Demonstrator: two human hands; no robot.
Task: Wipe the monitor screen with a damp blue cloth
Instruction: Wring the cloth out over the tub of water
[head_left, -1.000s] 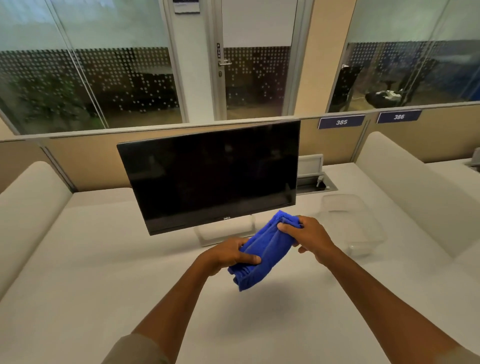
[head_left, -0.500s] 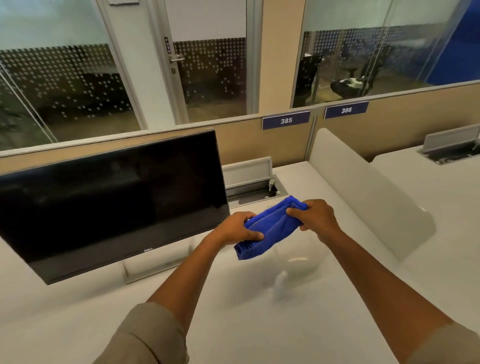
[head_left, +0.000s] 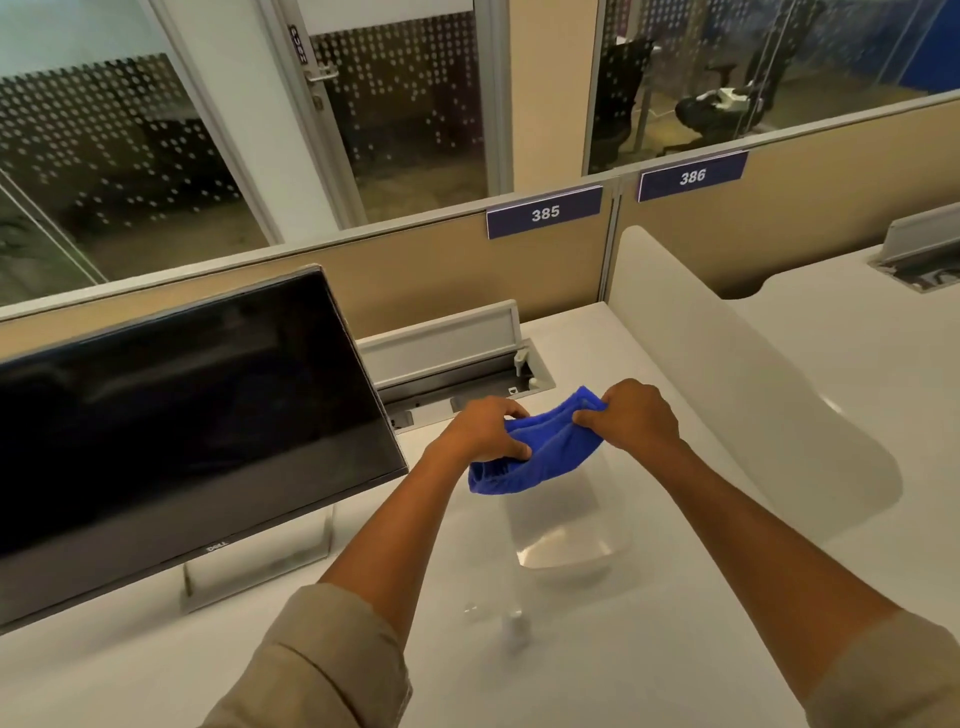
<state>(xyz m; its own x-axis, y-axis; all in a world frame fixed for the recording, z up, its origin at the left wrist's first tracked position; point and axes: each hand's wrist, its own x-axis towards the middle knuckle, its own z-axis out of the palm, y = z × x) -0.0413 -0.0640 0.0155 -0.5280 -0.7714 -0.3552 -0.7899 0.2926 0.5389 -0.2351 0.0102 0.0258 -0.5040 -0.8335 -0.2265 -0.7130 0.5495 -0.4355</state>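
Both hands, left hand (head_left: 485, 431) and right hand (head_left: 636, 421), grip bunched cloth (head_left: 535, 457) over clear tub (head_left: 566, 525). Risk: under-wrung cloth drips onto monitor (head_left: 182, 415), tabletop (head_left: 649, 649).

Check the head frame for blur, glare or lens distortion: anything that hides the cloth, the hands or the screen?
Head view: wide-angle bending curves the partition; the blue cloth, left hand and right hand are sharp; the monitor screen shows only faint reflections; the clear container below the cloth is smeared.

An office: numbered desk partitions (head_left: 544, 212), a white desk (head_left: 649, 332) with a monitor (head_left: 182, 415), glass-walled rooms (head_left: 415, 114) behind.
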